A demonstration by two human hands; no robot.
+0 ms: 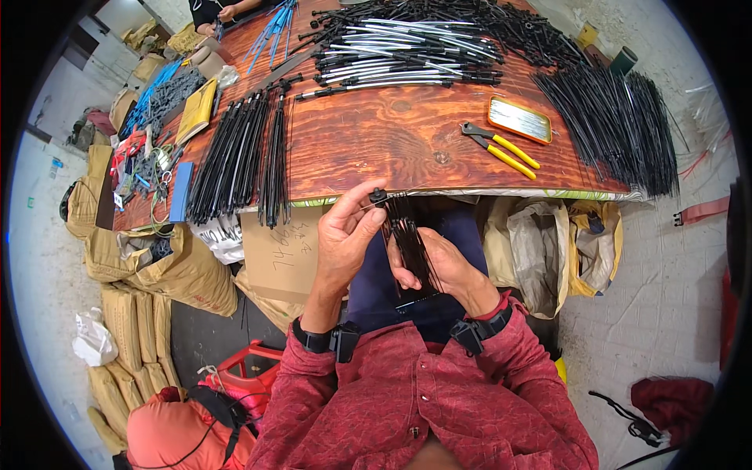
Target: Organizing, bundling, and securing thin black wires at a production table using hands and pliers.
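Note:
In front of my body, just off the table's near edge, my left hand (345,231) pinches a small round black hub (377,196) between thumb and fingers. My right hand (450,266) is wrapped round a bundle of thin black umbrella ribs (411,243), whose upper ends fan out beside the hub. Whether ribs are joined to the hub is too small to tell. Beyond my hands, yellow-handled pliers (507,154) lie on the red-brown wooden table (352,149). An orange-rimmed tin (491,116) of thin silvery wire pieces is beside them.
Folded black umbrella frames (231,157) lie at the left, loose black ribs (615,125) at the right. Silver-shafted pieces (407,51) are heaped farther back. Sacks (540,243) and a carton (278,251) stand under the near edge. Another person's hand (227,13) shows at the far left.

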